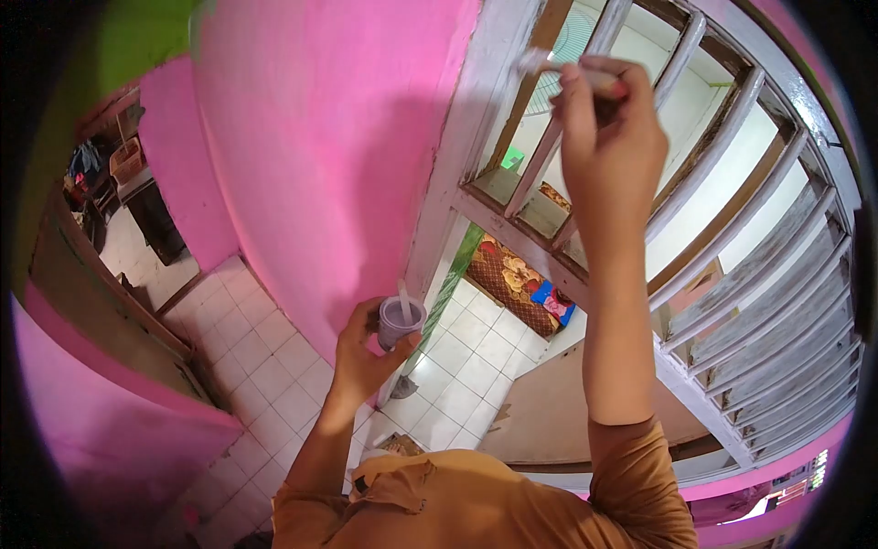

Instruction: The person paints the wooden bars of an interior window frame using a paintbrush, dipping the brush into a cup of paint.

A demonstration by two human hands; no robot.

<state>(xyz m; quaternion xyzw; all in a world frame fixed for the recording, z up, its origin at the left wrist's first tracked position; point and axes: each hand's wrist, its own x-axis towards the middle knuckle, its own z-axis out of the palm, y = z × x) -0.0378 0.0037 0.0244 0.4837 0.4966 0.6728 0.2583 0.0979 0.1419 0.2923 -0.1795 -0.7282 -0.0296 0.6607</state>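
My right hand is raised in front of the barred wooden frame, its fingers closed around the handle of a paintbrush. The bristle end of the paintbrush is at the whitish upright of the door frame; whether it touches is hard to tell from the blur. Lower down, my left hand is wrapped round a small plastic cup with greyish-lilac paint in it. A pale stick stands up out of the cup.
A pink wall runs left of the frame. Slanted wooden bars fill the opening on the right. Through the doorway lie a patterned brown mattress and white floor tiles. Further left, a basket stands in another room.
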